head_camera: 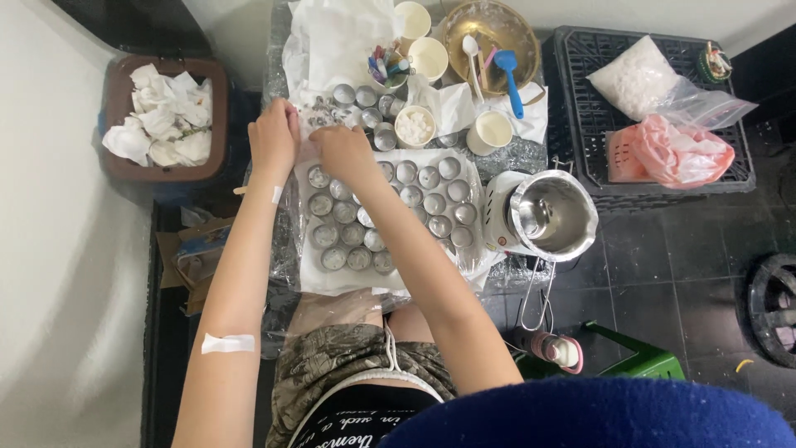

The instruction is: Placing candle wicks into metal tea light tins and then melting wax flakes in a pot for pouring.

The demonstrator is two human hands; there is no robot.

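Note:
My left hand (274,137) and my right hand (342,153) meet at the far left edge of a white sheet (332,280) covered with several small round metal cups (344,212). Both hands curl down over the loose metal cups (365,99) and a crinkled clear wrapper just beyond the sheet. What the fingers pinch is hidden under the hands. A paper cup of white chunks (414,126) stands right of my right hand.
A steel pot on a white heater (547,214) sits right of the sheet. A gold bowl with a blue spatula (491,33), paper cups and white paper lie at the back. A brown bin of tissues (164,116) stands left, a black crate with bags (663,124) right.

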